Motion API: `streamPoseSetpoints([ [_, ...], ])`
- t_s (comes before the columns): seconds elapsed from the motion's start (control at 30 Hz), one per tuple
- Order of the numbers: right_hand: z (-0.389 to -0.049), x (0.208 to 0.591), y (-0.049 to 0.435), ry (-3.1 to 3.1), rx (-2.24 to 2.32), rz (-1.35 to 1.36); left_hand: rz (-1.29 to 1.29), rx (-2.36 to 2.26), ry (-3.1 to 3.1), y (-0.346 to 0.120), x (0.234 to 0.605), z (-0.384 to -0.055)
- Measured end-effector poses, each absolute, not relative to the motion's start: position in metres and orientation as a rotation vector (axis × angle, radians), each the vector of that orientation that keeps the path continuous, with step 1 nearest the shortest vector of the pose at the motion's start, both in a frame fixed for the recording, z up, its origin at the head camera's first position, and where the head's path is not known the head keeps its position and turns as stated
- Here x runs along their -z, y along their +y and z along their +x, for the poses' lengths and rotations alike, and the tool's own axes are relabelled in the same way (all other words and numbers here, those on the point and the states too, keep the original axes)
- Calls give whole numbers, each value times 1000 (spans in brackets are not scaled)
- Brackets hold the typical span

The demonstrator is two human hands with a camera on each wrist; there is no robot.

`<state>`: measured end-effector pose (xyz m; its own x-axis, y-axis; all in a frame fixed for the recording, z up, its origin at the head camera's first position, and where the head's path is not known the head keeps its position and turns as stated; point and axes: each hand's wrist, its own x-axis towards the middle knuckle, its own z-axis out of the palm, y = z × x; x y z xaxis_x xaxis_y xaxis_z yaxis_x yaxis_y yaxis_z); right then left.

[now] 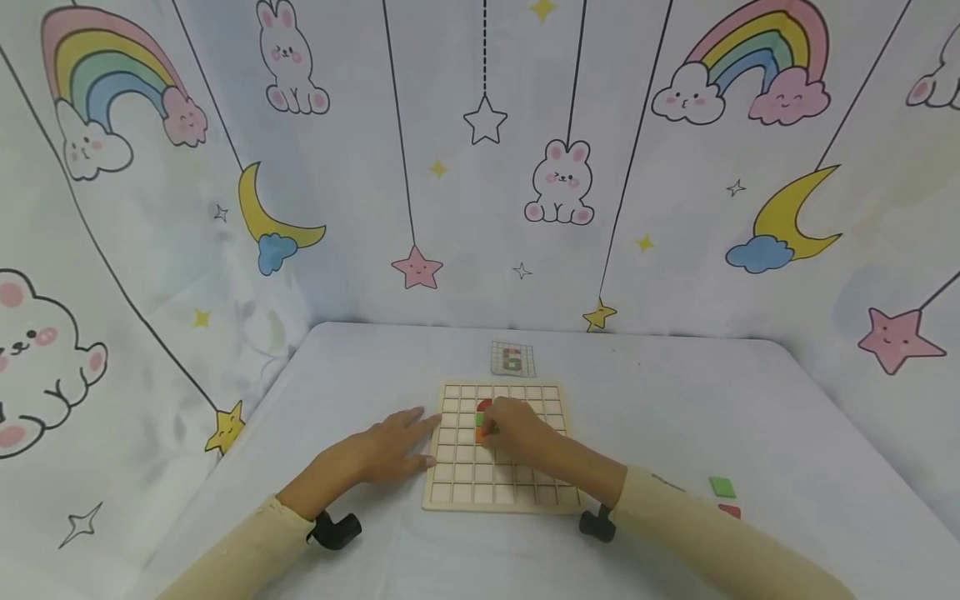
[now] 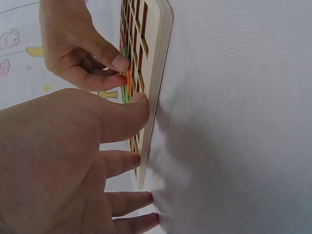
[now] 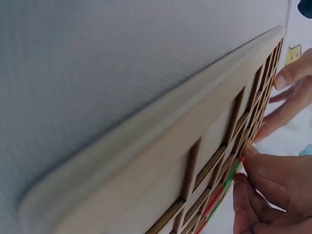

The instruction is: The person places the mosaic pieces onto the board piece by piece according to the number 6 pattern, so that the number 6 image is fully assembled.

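Grid board (image 1: 483, 473) lies on white table (image 1: 645, 400) amid cartoon-printed walls (image 1: 480, 196).

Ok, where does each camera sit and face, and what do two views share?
Head: on the head, facing forward and down at the gridded board, card and backdrop; left hand, right hand and sleeves show.
Left wrist: on that wrist, looking past the near left hand to the board's edge; right hand beyond.
Right wrist: on that wrist, looking low across the board; right hand nearer, left hand farther off.
Shared: both wrist views show both hands, the board and coloured tiles.
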<state>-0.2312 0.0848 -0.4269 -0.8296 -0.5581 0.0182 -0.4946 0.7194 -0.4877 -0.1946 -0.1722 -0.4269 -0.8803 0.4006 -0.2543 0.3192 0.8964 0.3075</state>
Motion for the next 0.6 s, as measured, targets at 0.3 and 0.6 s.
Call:
streamPoseSetpoints([
  [0.3,-228,432,95,2778,814,-852,518,-385,2744,-173,428,-195],
  [0.6,-211,424,149,2824,891,-675,511,-414,2737,-171,425,-195],
])
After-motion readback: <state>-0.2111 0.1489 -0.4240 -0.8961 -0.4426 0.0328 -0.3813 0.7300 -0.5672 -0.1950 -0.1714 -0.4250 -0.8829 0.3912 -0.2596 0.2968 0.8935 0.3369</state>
